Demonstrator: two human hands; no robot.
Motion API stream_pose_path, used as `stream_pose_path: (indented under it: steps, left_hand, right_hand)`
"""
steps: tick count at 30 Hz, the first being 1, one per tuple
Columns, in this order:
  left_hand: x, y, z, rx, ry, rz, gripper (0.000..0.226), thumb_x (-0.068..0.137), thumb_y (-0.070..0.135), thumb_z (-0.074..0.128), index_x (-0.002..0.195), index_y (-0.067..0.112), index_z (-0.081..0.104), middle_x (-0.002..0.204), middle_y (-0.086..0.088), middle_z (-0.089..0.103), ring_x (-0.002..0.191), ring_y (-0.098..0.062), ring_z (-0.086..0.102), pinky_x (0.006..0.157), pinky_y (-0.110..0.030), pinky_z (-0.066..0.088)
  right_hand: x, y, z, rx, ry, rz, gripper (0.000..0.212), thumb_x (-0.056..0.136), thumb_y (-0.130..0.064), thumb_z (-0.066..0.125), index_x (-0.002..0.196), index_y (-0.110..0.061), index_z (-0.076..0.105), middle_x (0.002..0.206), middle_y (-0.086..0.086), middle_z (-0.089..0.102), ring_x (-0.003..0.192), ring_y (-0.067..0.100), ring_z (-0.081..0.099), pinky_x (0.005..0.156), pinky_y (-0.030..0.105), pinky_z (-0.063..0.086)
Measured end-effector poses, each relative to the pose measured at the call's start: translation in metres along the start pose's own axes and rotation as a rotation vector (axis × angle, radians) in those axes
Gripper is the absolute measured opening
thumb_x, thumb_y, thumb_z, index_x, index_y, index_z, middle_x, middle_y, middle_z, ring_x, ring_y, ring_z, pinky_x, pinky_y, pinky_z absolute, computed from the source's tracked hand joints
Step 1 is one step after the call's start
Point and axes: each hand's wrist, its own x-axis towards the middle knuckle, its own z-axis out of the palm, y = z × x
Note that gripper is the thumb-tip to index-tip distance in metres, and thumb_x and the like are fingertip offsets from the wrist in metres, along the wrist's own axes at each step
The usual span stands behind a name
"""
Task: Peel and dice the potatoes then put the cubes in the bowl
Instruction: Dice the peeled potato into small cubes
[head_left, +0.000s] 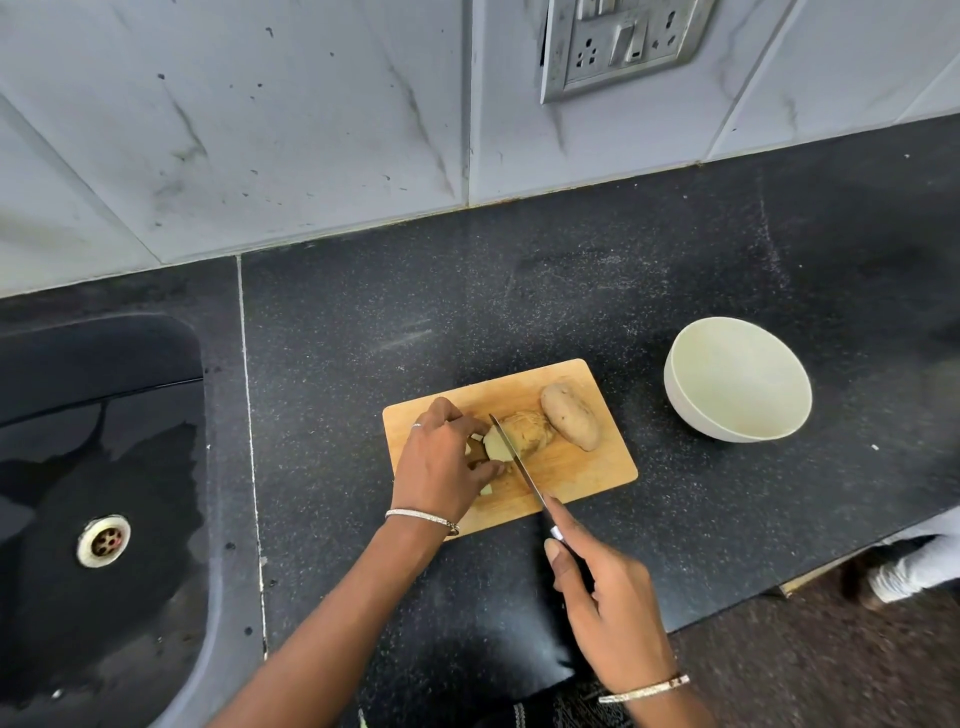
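Pale flesh shows on the cut potato (514, 434), which lies on the wooden cutting board (587, 470) right at the fingertips of the left hand (441, 467). Those fingers curl down and pinch the cut end, and loose pieces sit partly hidden beneath them. The knife (519, 462) blade stands in the potato just beyond those fingertips. This looks like the slicing stage of dicing, though brown skin shows on this potato and on the whole potato (571, 415) lying past the blade. The next move seems to call for pressing the blade straight down with the guiding fingertips tucked back. The right hand (608, 608) wraps the handle, forefinger stretched along its top, wrist low over the counter (519, 291). The bowl (670, 374) sits well beyond either hand's fingers and holds no cubes.
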Motion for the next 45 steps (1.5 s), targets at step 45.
stream_pose_path:
  steps: [45]
  left_hand:
    - [-0.006, 0.0, 0.007, 0.042, 0.111, -0.021, 0.029, 0.079, 0.039, 0.075, 0.106, 0.028, 0.074, 0.097, 0.009, 0.056, 0.093, -0.014, 0.042, 0.067, -0.024, 0.032]
  right_hand:
    - [0.017, -0.03, 0.019, -0.113, -0.116, 0.203, 0.062, 0.097, -0.013, 0.052, 0.146, -0.048, 0.036, 0.058, -0.01, 0.046, 0.055, 0.004, 0.047, 0.049, 0.021, 0.031]
